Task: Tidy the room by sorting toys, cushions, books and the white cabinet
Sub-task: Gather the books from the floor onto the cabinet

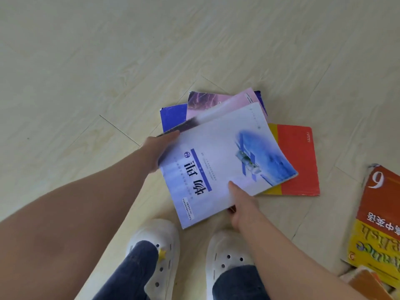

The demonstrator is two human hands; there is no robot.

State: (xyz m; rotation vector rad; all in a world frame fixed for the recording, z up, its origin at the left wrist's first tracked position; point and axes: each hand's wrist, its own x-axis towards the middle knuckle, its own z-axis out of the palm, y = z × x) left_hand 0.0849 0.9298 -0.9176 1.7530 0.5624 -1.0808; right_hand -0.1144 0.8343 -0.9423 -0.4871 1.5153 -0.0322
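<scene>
Pale blue textbook (223, 161) held in both hands, clear of the floor (86, 61), tilted over a loose fan of other books. Long axis from just ahead of the white clogs (155, 245) up and away to the right.

Left hand (159, 149) clamped on the far-left corner, fingers wrapped round the edge. Right hand (240, 204) pinching the near long edge: thumb flat on the cover, other fingers underneath, out of sight.

Cover glossy, blue-white, satellite picture, large dark characters upside down from here; soft, bowing slightly.

Below, overlapping on the floor: pink-lilac book (244, 98), purple lightning book (207, 100), dark blue book (173, 118), red-and-yellow book (296, 159). Pink-lilac one lifted too or not: cannot tell. Red-and-yellow book nearer the right hand. Well apart at right: orange-and-yellow book (378, 213).
</scene>
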